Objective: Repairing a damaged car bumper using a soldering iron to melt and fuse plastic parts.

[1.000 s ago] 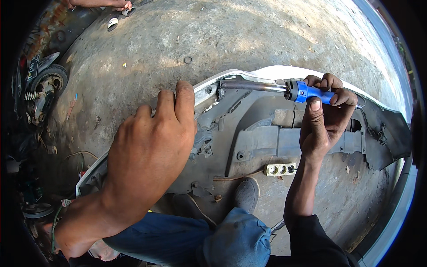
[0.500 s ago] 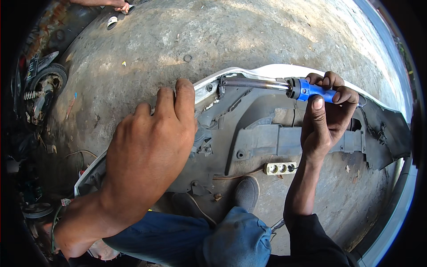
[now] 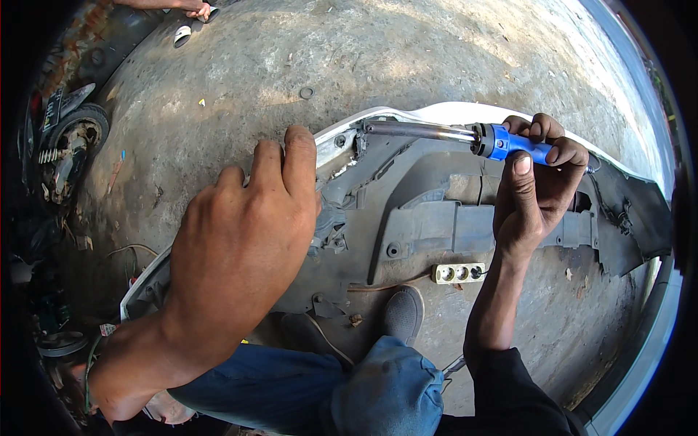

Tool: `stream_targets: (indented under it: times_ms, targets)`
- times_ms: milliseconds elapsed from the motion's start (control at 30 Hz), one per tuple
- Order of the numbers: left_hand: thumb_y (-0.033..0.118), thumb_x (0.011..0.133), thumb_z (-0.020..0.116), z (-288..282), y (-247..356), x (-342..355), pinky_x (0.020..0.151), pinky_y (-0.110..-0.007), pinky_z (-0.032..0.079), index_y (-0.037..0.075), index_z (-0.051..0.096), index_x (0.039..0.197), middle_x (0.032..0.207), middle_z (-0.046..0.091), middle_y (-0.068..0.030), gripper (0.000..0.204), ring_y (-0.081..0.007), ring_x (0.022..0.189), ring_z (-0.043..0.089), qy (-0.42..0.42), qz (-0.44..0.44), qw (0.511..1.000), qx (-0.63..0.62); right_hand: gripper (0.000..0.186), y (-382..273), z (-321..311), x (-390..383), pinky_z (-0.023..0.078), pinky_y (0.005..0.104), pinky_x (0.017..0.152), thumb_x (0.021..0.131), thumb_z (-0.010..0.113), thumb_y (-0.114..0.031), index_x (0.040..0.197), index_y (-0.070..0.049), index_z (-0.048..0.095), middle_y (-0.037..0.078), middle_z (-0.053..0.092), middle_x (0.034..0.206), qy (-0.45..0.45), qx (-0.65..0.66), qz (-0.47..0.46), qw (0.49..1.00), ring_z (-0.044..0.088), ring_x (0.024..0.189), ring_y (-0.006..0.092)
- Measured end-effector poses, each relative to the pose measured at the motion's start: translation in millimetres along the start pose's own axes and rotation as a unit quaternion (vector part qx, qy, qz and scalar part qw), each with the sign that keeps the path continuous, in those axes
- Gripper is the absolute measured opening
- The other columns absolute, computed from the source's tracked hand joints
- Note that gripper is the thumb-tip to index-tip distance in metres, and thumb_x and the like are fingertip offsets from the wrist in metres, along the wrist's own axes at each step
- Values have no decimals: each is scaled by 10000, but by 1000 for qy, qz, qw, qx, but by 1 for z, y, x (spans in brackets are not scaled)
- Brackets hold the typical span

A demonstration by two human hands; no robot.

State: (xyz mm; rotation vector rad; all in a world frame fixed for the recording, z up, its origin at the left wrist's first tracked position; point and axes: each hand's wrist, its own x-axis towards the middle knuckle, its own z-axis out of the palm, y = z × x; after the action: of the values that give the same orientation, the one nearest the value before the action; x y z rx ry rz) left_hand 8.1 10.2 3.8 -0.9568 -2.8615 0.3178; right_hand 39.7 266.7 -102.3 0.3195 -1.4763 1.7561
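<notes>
My left hand (image 3: 243,240) lies over the white-edged car bumper (image 3: 465,112), fingers curled around its rim, their tips mostly hidden. My right hand (image 3: 538,192) is closed round the blue handle of a soldering iron (image 3: 429,133). The iron's long metal shaft lies nearly horizontal, its tip at the torn, rough inner edge (image 3: 359,147) beside a bolt hole. The bumper's dark plastic inner side faces up, with a ribbed strip (image 3: 472,229) across it and loose-looking broken pieces near my left fingers.
A white power strip (image 3: 458,273) with a plug lies below the bumper, near my shoes (image 3: 400,316). A motorcycle (image 3: 69,145) stands at the left. Another person's hand (image 3: 196,9) touches a white cylindrical item at the top left. A cable runs along the concrete floor (image 3: 334,58).
My right hand and the iron have risen very slightly and shifted right. My left hand has crept a little up and left on the bumper. The other person's hand has shifted slightly.
</notes>
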Motion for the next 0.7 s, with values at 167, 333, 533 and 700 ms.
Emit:
stream_targets:
  times_ms: [167,333,533,700]
  targets:
    - [125,818,757,1,0,1,722,-400,582,-15,550,1268,1039,672,-176,515,-327,857,705,-5,4,1000,1,378,1,-1,-1,448,465,959,876,706,27,1089,-102,421,136,479,1105,6,0,-4,1000,552,1048,287]
    - [119,814,758,-2,0,-1,723,-394,585,-18,556,1260,1038,676,-177,508,-324,858,709,9,6,1000,6,375,1,1,-1,452,466,956,877,703,27,1087,-102,420,139,483,1109,7,-3,-2,1000,556,1052,291]
    - [119,813,761,1,0,0,727,-394,586,-17,556,1263,1034,676,-178,513,-325,864,709,8,7,1000,3,377,2,-1,-2,452,471,966,881,702,29,1094,-102,420,141,492,1132,-1,8,4,1000,561,1084,298]
    - [124,818,760,-1,0,1,727,-394,585,-16,553,1270,1038,676,-182,516,-323,862,709,-1,4,1000,6,383,3,0,-2,449,472,969,880,703,30,1107,-100,423,139,487,1125,5,17,1,1000,559,1077,297]
